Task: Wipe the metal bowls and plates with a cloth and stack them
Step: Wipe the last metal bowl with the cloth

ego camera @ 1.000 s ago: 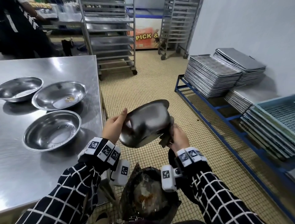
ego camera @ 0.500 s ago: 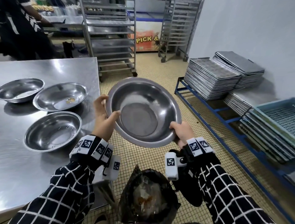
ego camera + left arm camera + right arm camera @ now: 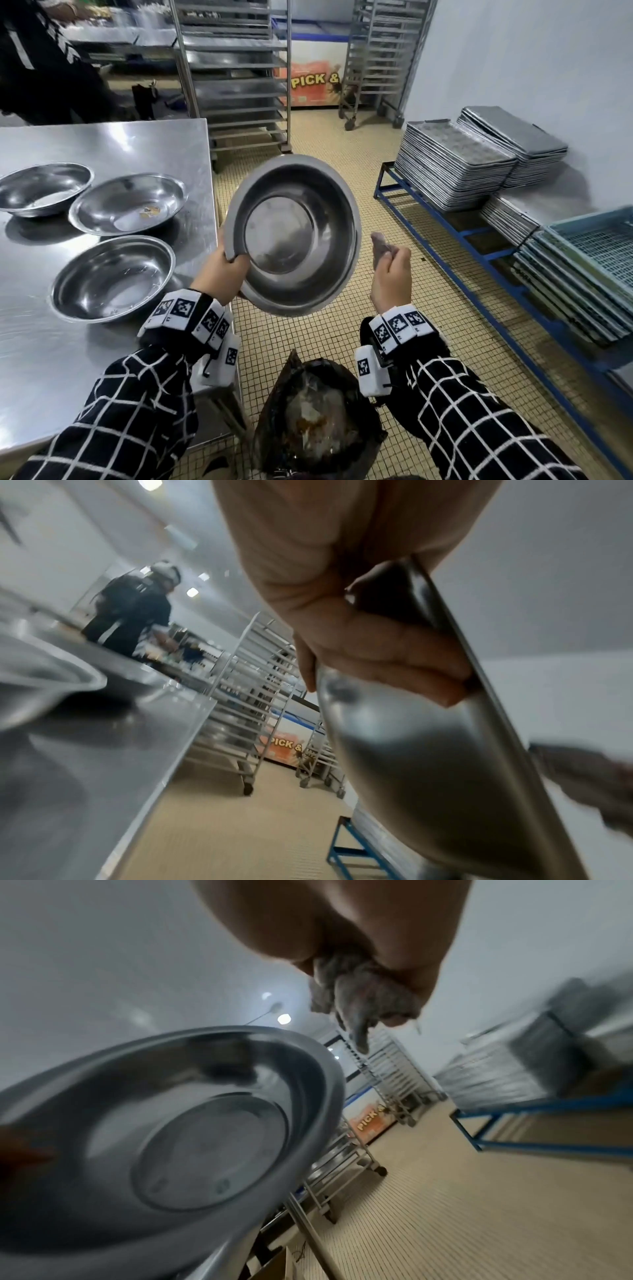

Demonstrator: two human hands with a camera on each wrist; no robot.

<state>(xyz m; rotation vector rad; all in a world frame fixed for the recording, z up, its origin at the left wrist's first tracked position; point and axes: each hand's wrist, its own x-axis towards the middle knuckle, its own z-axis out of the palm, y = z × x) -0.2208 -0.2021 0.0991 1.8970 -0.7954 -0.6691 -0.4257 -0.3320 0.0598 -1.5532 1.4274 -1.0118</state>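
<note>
My left hand (image 3: 228, 263) grips the lower left rim of a large metal bowl (image 3: 294, 236), which hangs in the air over the floor with its hollow facing me. In the left wrist view the fingers (image 3: 394, 653) curl under the bowl (image 3: 428, 764) at its rim. Just right of the bowl, my right hand (image 3: 390, 270) is clenched around a crumpled grey cloth (image 3: 378, 241) and does not touch the bowl. The right wrist view shows the cloth (image 3: 363, 996) bunched in the fist above the bowl (image 3: 178, 1137). Three more bowls (image 3: 113, 274) (image 3: 128, 202) (image 3: 41, 188) lie on the steel table (image 3: 102, 144).
A dark bin bag with scraps (image 3: 318, 421) stands on the floor below my hands. Stacked metal trays (image 3: 455, 164) rest on a blue rack (image 3: 479, 253) at right, beside a blue crate (image 3: 599, 246). Wheeled tray racks (image 3: 236, 75) stand behind. Another person (image 3: 41, 58) works at the far left.
The bowl turned from underside up to hollow facing me. My right hand let go of its rim and drew off to the right with the cloth; the left hand keeps hold.
</note>
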